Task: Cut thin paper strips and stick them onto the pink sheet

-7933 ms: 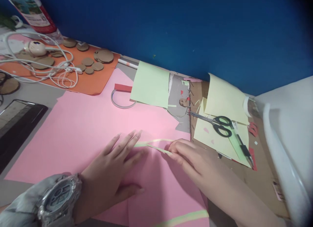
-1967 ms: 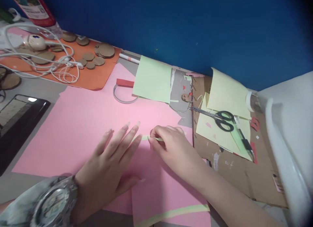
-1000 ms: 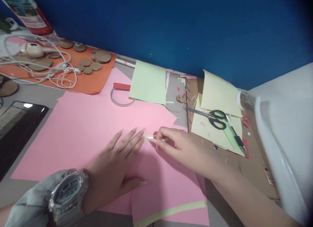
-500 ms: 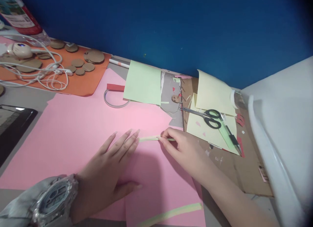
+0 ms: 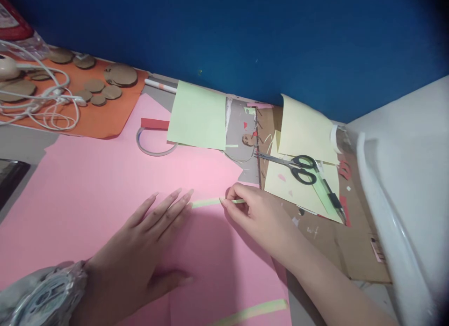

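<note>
My left hand [image 5: 147, 242] lies flat on the pink paper [image 5: 105, 176] with its fingers stretched out. Its fingertips rest at the left end of a narrow pale-green paper strip [image 5: 206, 203]. Thumb and forefinger of my right hand [image 5: 247, 206] pinch the strip near its right end, just above the pink sheet. A second pale-green strip [image 5: 250, 312] lies across the lower part of the pink paper, nearer to me.
Black-handled scissors [image 5: 293, 166] and a pen [image 5: 331, 192] lie on pale yellow paper [image 5: 273, 176] at the right. A green sheet [image 5: 198, 115] and a roll of tape [image 5: 156, 153] are behind. Cardboard discs [image 5: 121, 75] and white cables [image 5: 56, 94] sit on orange paper [image 5: 115, 115].
The view has shifted a little to the right, so things appear further left. My left hand has slid slightly left along the strip's end. The right hand keeps its pinch.
</note>
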A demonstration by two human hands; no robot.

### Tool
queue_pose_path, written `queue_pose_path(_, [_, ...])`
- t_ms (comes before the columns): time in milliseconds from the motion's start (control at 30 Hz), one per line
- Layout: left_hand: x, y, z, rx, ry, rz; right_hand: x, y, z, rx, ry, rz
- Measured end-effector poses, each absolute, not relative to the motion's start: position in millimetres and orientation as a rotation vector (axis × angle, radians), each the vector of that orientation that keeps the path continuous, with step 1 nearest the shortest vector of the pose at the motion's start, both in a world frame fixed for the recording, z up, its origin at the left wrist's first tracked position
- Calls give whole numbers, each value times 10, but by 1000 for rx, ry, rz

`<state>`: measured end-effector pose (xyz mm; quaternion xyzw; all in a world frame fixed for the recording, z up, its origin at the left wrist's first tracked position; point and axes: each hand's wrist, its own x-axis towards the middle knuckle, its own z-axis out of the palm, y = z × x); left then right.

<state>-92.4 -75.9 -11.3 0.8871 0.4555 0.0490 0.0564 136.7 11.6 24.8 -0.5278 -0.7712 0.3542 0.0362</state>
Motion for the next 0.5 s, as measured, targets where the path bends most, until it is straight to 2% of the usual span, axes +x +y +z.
queue_pose_path(500, [-978, -760, -110, 2688, 1344, 180, 1392, 128, 255, -1591, -2421, 1071])
